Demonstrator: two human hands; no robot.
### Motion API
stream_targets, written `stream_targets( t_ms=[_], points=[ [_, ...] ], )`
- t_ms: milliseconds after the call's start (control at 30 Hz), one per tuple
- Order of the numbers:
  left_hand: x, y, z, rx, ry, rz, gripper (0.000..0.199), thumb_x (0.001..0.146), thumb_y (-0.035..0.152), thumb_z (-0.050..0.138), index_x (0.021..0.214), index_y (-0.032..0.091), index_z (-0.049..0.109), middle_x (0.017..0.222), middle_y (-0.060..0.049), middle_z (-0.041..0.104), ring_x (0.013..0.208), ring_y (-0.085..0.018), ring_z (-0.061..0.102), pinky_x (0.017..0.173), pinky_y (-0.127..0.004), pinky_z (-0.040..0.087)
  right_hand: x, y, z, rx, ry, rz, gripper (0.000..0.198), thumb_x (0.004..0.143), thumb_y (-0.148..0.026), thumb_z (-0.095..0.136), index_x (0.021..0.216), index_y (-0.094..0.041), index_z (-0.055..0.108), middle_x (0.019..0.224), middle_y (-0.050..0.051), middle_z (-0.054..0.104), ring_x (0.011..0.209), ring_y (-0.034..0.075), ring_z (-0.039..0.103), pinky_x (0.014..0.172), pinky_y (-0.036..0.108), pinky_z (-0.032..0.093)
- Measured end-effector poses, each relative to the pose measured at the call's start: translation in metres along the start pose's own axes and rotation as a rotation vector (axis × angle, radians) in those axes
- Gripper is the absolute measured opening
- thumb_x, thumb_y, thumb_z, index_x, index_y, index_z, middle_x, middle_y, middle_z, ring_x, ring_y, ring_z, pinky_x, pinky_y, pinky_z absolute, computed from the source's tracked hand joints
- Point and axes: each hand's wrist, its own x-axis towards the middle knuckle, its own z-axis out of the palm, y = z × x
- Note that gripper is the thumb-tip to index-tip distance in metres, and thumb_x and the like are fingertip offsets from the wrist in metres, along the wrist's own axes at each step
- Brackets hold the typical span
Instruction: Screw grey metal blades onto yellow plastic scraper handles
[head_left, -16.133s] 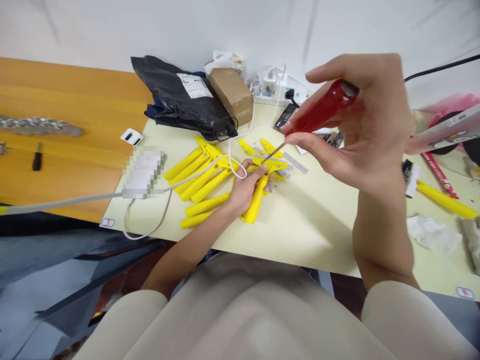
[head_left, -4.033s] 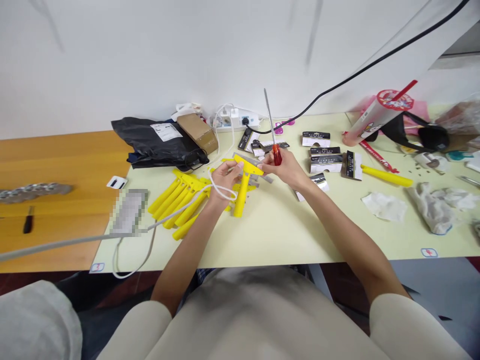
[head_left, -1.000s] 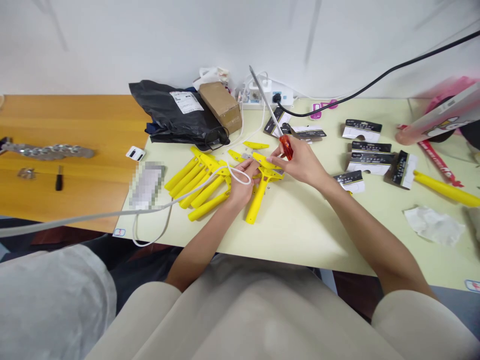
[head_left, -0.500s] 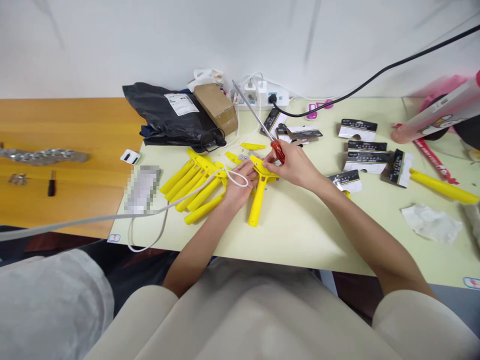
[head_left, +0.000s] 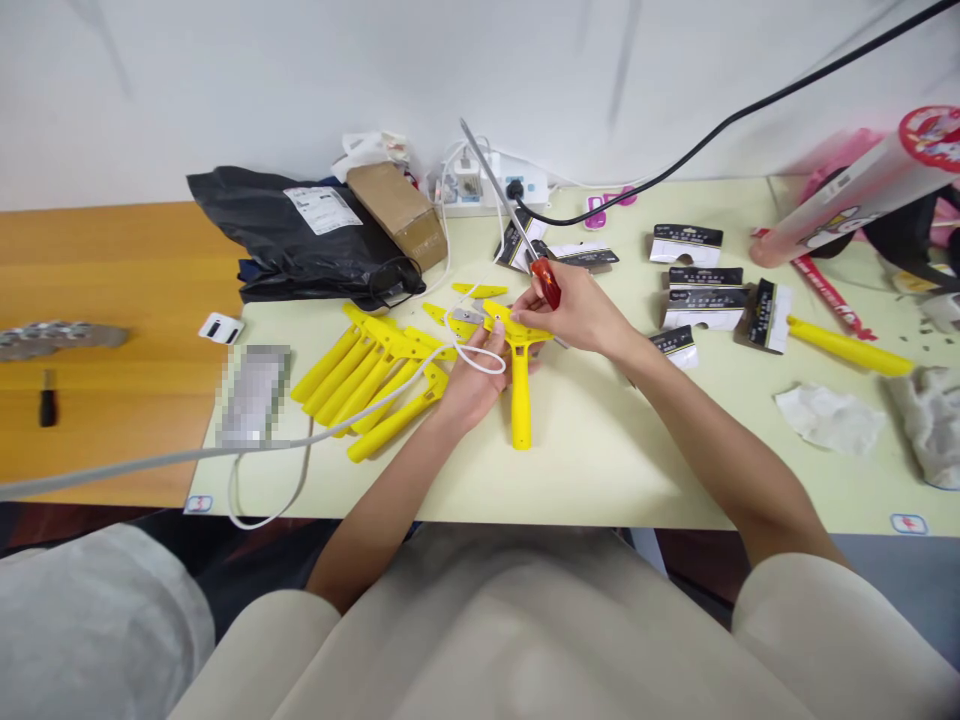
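Yellow scraper (head_left: pixel 520 405), over the table (head_left: pixel 600 460), turned straighter than half a second ago; left hand (head_left: pixel 471 388) pinches its head (head_left: pixel 496 314), right hand (head_left: pixel 583 305) grips screwdriver (head_left: pixel 544 280), tip up, also touching the head: likely hand-aligning, not screwing.

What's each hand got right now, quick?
Left hand: closed, pinching the yellow T-shaped scraper by its head.
Right hand: closed, holding the red-handled screwdriver, fingertips at the scraper's head.

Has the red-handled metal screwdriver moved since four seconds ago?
Yes, the screwdriver has swung left: its tip was right of the black power plug, now left of it.
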Motion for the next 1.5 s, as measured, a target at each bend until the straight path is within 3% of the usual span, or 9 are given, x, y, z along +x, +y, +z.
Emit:
stream_targets(
  t_ms=[100,267,433,700,900,1167,1500],
  points=[
    [-0.003,-0.003,-0.001,0.042,-0.037,-0.041,0.056,0.083,0.057,0.101,0.124,0.027,0.076,0.133,-0.009,0.083,0.110,-0.030,0.086,0.088,-0.043,0.072,0.001,0.000,-0.006,0.140,-0.062,0.017,0.047,0.079,-0.037,0.089,0.083,-0.030,0.042,0.096,0.007,0.085,0.093,0.034,0.081,0.079,0.049,0.066],
    [-0.001,-0.005,-0.003,0.106,-0.008,0.058,0.053,0.082,0.053,0.103,0.114,0.020,0.077,0.125,-0.013,0.084,0.112,-0.031,0.085,0.088,-0.036,0.069,0.000,-0.007,-0.015,0.129,-0.119,0.024,0.050,0.076,-0.033,0.091,0.080,-0.029,0.041,0.097,0.008,0.087,0.089,0.034,0.081,0.078,0.049,0.063],
    [0.001,-0.005,-0.004,0.137,-0.011,0.112,0.045,0.085,0.049,0.101,0.104,0.015,0.079,0.120,-0.016,0.085,0.112,-0.032,0.084,0.095,-0.038,0.066,-0.002,-0.011,-0.018,0.054,-0.094,-0.011,0.041,0.078,-0.028,0.089,0.080,-0.027,0.048,0.093,0.006,0.087,0.085,0.032,0.079,0.079,0.046,0.059],
    [0.001,-0.008,-0.004,0.201,0.023,0.124,0.038,0.089,0.044,0.097,0.110,0.017,0.083,0.120,-0.014,0.085,0.105,-0.029,0.085,0.083,-0.035,0.061,-0.003,-0.016,-0.017,-0.136,-0.027,-0.041,0.040,0.077,-0.019,0.086,0.079,-0.027,0.047,0.090,0.002,0.086,0.081,0.030,0.074,0.081,0.045,0.053],
    [0.001,-0.007,-0.006,0.198,0.012,0.172,0.029,0.090,0.047,0.095,0.105,0.023,0.086,0.113,-0.010,0.087,0.106,-0.031,0.085,0.086,-0.041,0.064,-0.006,-0.024,-0.022,-0.168,-0.030,-0.009,0.035,0.076,-0.020,0.087,0.079,-0.027,0.053,0.088,0.002,0.084,0.075,0.027,0.069,0.076,0.044,0.049],
    [-0.002,-0.004,-0.005,0.218,0.011,0.147,0.042,0.089,0.049,0.097,0.114,0.018,0.085,0.112,-0.013,0.087,0.110,-0.033,0.085,0.093,-0.043,0.067,-0.009,-0.024,-0.014,-0.177,-0.002,-0.056,0.041,0.079,-0.020,0.085,0.079,-0.028,0.045,0.092,0.002,0.086,0.080,0.030,0.073,0.079,0.044,0.050],
    [-0.001,-0.003,-0.003,0.233,0.036,0.146,0.040,0.085,0.051,0.099,0.100,0.019,0.079,0.105,-0.012,0.086,0.107,-0.032,0.085,0.084,-0.038,0.065,-0.011,-0.027,-0.016,-0.143,-0.045,-0.094,0.037,0.082,-0.020,0.081,0.087,-0.027,0.046,0.095,0.001,0.087,0.085,0.029,0.078,0.083,0.041,0.051]
  ],
)
